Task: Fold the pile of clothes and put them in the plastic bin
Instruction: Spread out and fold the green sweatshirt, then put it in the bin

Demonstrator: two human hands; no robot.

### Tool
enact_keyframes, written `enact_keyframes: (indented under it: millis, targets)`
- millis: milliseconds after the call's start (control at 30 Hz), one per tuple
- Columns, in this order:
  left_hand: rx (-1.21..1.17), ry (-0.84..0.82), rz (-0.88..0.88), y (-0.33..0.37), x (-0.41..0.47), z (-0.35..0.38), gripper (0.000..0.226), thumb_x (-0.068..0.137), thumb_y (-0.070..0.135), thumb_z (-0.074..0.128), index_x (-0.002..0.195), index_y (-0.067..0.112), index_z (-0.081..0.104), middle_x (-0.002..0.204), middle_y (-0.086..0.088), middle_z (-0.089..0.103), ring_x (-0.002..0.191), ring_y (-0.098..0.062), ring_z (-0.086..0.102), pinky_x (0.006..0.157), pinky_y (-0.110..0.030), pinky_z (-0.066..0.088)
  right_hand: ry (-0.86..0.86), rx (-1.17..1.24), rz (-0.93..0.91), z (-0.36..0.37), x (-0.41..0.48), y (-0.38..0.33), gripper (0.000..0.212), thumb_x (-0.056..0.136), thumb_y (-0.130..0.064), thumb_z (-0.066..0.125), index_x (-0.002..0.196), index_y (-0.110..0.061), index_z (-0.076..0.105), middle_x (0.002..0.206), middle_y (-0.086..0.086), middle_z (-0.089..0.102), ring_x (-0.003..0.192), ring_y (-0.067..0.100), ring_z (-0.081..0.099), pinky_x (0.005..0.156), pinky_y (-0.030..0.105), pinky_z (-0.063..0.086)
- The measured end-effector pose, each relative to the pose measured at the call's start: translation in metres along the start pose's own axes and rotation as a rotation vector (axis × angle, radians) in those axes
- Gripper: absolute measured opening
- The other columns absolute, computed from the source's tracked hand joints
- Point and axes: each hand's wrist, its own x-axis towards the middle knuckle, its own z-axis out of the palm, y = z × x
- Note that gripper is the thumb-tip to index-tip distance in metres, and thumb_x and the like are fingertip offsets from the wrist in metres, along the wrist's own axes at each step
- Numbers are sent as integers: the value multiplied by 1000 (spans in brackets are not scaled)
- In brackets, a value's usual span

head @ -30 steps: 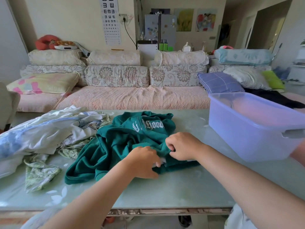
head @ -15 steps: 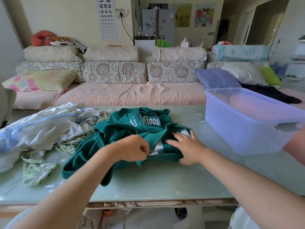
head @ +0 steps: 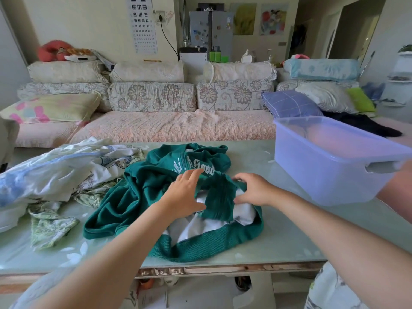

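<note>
The heap of unfolded clothes [head: 55,175], white and pale blue, lies on the table [head: 289,237] at about 9 o'clock from the middle of the view. A crumpled green-patterned cloth [head: 49,226] trails from the heap toward 7 o'clock. Just beside the heap, and touching its edge, is the green sweatshirt [head: 138,197], spread in a rumpled mass near the table's middle. Its white lining shows through an opening at its 5 o'clock side, and its white lettering faces up toward 12 o'clock.

The left hand [head: 185,192] lies flat on the sweatshirt with fingers straight and released, gripping nothing. Its fingertips reach the lower edge of the lettering. A loose green flap sits between the two hands. The right hand [head: 254,190] is at the sweatshirt's 3 o'clock edge. Its fingers arch over a ridge of green fabric and its thumb is spread below (whether it pinches that ridge or only rests on it, I cannot tell).

The plastic bin [head: 334,170], translucent lilac, stands upright on the table at 2 o'clock from the sweatshirt, apart from it. No clothes are visible inside it.

Behind the table, at 12 o'clock, runs a sofa [head: 169,128] with floral cushions.
</note>
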Motion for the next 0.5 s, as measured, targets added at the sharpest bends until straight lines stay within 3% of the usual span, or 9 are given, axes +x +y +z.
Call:
enact_keyframes:
  millis: [67,133,167,233,300,333,400,467,500]
  targets:
    - [60,-56,-44,-2,4,9,107,75,49,75,154,28,6,139,-3,45,126,-26,44,103,-43,39,76,-128,-63,-1,-3,-8,43,76,-16,76,112,-25,54,108,-5,59,100,23,58,79,33,47]
    - [119,18,5,0,7,9,85,83,46,67,152,30,20,117,0,63,106,-23,59,89,-35,44,350,-302,-236,-2,-7,-16,35,73,6,57,88,-22,43,81,-1,52,69,31,51,56,37,37]
    - [87,112,24,2,9,5,70,87,33,63,149,32,31,115,2,65,100,-22,62,83,-33,48,538,-344,-356,-2,-9,-20,37,66,12,50,82,-19,38,73,0,43,57,28,41,48,34,28]
    - [6,319,41,7,11,-10,65,82,5,53,139,36,46,117,6,59,94,-21,63,67,-34,54,811,-440,-510,-9,-11,-23,28,65,11,46,74,-15,40,67,2,36,51,21,29,44,27,15]
    - [2,340,62,8,10,-30,67,80,-4,46,131,39,52,113,10,52,86,-19,60,57,-37,53,841,-588,-604,-18,-9,-18,22,67,6,49,71,-15,42,66,2,37,53,20,30,46,25,14]
    - [-25,224,58,7,7,-37,63,82,-5,46,128,38,56,110,11,52,83,-16,59,58,-37,54,725,-627,-607,-21,-10,-16,29,64,8,52,71,-18,41,67,0,37,54,21,33,47,25,15]
    - [-81,-298,30,6,-2,-42,48,87,3,56,126,32,61,107,11,61,82,-10,61,72,-34,58,243,-585,-422,-25,-16,-13,34,63,6,55,71,-24,39,70,-6,39,61,22,40,49,27,23]
    - [-37,-800,25,11,-12,-38,47,88,22,67,132,35,59,117,13,65,101,-8,62,91,-29,53,-361,-452,-100,-22,-25,-18,20,73,-14,70,75,-27,54,79,-8,55,68,16,50,55,27,36]
    - [-53,-947,-8,13,-13,-34,48,88,29,69,134,36,57,121,13,65,109,-8,60,97,-29,51,-578,-363,12,-20,-29,-21,11,77,-30,74,81,-29,64,89,-7,63,72,12,56,59,25,42]
